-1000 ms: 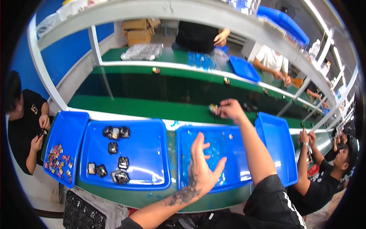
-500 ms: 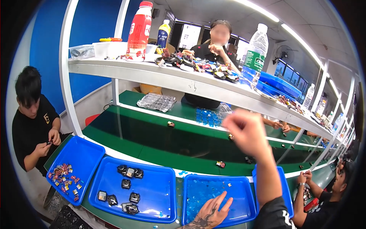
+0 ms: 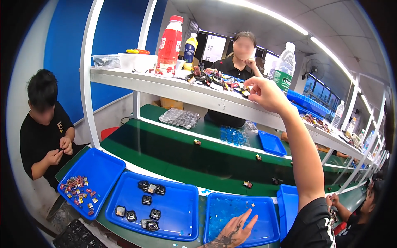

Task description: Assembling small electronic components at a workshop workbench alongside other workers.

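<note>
My right hand [image 3: 266,94] is raised at the edge of the white shelf [image 3: 182,91], thumb and fingers curved but apart. Its fingertips are at the right end of a heap of small electronic parts [image 3: 215,79]; no piece is plainly gripped. My tattooed left hand [image 3: 235,232] lies low over a blue tray [image 3: 264,206], fingers spread and empty. Thin blue translucent pieces [image 3: 219,215] are scattered across that tray. Left of it, another blue tray [image 3: 178,206] holds several black square camera-like units [image 3: 152,189].
A blue tray [image 3: 108,160] of small red-and-yellow parts stands far left, near a seated person [image 3: 45,132]. The green conveyor belt [image 3: 165,159] carries scattered small parts. A red bottle [image 3: 168,47] and a clear bottle [image 3: 285,66] stand on the shelf. Another person [image 3: 235,62] sits beyond it.
My right hand has risen from above the belt to the shelf edge. My left hand stays spread over the tray. The view has shifted, so the scene sits slightly further right.
</note>
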A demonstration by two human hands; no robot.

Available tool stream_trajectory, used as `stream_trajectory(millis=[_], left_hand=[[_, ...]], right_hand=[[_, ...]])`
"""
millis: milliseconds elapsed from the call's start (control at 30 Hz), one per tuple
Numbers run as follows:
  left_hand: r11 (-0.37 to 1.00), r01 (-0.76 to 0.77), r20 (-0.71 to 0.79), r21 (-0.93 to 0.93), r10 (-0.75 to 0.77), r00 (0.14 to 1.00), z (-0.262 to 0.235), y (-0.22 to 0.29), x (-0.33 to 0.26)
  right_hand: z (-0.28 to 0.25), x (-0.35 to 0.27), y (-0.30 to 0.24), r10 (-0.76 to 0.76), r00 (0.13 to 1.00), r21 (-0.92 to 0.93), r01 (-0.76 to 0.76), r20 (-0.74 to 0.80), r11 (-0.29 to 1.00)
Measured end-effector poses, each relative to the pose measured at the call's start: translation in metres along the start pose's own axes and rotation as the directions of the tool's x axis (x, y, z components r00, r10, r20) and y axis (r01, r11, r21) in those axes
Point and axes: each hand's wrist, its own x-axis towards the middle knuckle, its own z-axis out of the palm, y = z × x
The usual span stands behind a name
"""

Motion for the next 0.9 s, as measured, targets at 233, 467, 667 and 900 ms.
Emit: stream_trajectory(millis=[233, 467, 667, 900], left_hand=[[0.982, 0.095, 0.045, -0.161, -0.089, 0.995, 0.011, -0.011, -0.008], [0.345, 0.454, 0.233, -0.822, -0.523, 0.82, 0.011, -0.028, -0.002], [-0.245, 0.518, 0.572, -0.82, -0.309, 0.76, -0.023, -0.041, 0.025], [-0.248, 0.805, 0.842, -0.539, -0.156, 0.516, -0.001, -0.031, 0.018]], right_hand=[[-0.005, -0.037, -0.015, -0.139, 0.965, 0.187, 0.182, -0.22, 0.965], [0.002, -0.148, -0.067, 0.054, 0.927, 0.526, 0.162, -0.371, 0.835], [0.067, -0.297, -0.088, 0.207, 0.926, 0.36, -0.085, -0.315, 0.929], [0.123, -0.384, -0.071, 0.239, 0.962, 0.239, -0.203, -0.135, 0.95]])
